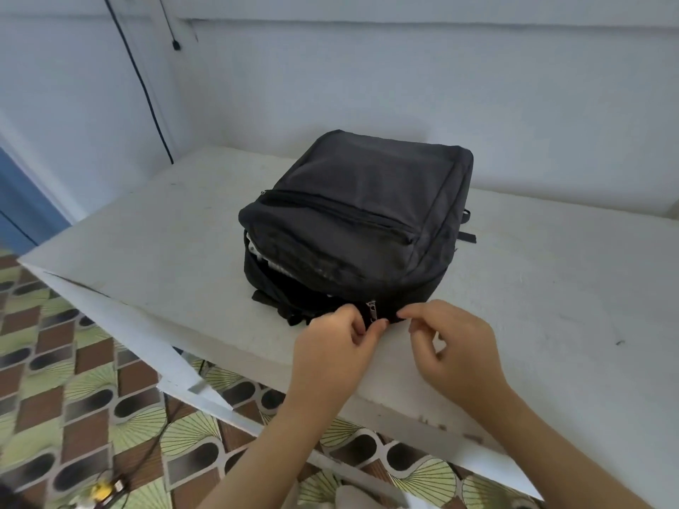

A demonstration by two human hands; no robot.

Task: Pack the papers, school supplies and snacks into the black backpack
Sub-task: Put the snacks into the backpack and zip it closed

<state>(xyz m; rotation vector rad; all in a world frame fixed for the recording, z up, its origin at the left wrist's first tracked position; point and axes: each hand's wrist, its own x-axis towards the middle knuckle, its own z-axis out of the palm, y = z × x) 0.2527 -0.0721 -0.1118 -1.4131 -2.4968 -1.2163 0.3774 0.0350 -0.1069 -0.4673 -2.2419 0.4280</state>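
Here, black backpack part unzipped, left hand and right hand pinching its edge

A black cloth backpack lies flat on a white table, close to the near edge. Its big pocket gapes open on the left side, and some white papers peek out of the gap. A small silver zip slider sits on the near edge of the bag. The left hand pinches the black edge right below the zip. The right hand pinches the black edge just beside the zip, on its right. A thin black cord hangs down the pale wall behind. The floor has green and brown tiles.
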